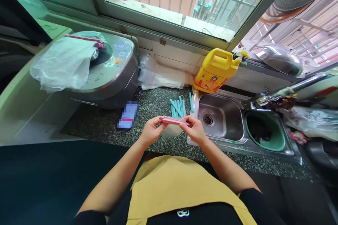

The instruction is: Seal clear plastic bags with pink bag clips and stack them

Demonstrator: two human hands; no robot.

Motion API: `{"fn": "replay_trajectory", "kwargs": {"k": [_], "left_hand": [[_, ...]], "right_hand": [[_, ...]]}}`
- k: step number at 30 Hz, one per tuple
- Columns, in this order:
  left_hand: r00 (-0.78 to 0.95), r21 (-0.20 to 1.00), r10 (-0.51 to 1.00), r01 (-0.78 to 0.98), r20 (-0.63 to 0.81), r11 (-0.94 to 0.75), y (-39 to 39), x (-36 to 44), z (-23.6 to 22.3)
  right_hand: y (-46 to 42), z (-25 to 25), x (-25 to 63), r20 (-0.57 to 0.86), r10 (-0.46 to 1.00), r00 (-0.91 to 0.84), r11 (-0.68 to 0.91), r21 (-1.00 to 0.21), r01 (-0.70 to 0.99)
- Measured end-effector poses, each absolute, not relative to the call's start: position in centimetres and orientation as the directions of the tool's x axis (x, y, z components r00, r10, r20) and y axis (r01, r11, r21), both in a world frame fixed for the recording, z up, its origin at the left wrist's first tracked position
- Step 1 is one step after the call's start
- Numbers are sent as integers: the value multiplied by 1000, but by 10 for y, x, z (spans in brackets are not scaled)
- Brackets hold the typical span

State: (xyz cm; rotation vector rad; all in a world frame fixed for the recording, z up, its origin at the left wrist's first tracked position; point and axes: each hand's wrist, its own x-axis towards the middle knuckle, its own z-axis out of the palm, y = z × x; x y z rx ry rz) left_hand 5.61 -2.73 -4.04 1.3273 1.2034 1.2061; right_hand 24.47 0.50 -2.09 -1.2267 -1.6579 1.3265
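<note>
My left hand (154, 130) and my right hand (194, 129) pinch the two ends of a pink bag sealing clip (174, 121), held level above the counter. Below the clip shows a pale, translucent patch that looks like a plastic bag (171, 132); whether the clip grips it I cannot tell. Just beyond my hands, several blue-green sealing clips (177, 105) lie in a loose bunch on the speckled counter. One more blue-green clip (191, 102) lies apart from them, beside the sink.
A rice cooker (124, 56) stands left, with a clear plastic bag (66, 63) and pinkish clips on its lid. A blurred-out phone-like object (128, 115) lies before it. Folded plastic bags (163, 75), a yellow jug (215, 70), a sink (224, 116) and a green bin (280, 137) are nearby.
</note>
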Motion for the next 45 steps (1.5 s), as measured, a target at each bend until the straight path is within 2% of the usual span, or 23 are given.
{"fn": "replay_trajectory", "kwargs": {"k": [4,7,10,16,19,27,32,39,45], "left_hand": [[96,975,983,143,155,-168,-23,42,-19],[161,963,974,194,158,-188,-19,28,-9],[182,970,978,199,100,-136,-17,16,-10],[185,998,983,63,-7,-5,-18,8,-21],[182,994,983,96,33,-52,-14,10,-17],[311,960,938,174,156,-218,-4,29,-7],[259,958,953,193,157,-211,-4,36,-10],[134,992,990,117,40,-56,-7,33,-16],[128,986,987,125,96,-112,-7,29,-10]], "right_hand": [[0,-19,238,-22,945,-325,47,-979,201],[-5,-19,225,-2,952,-306,57,-981,184],[-12,-21,212,18,974,-227,58,-984,168],[-25,-27,197,15,996,-83,24,-994,109],[-26,-24,200,20,997,-74,29,-992,125],[-20,-16,222,1,995,-98,20,-981,192],[-18,-20,225,-16,997,-71,-4,-987,158],[-14,-23,222,-2,999,-44,3,-992,128],[-14,-17,211,52,996,-73,66,-978,200]]}}
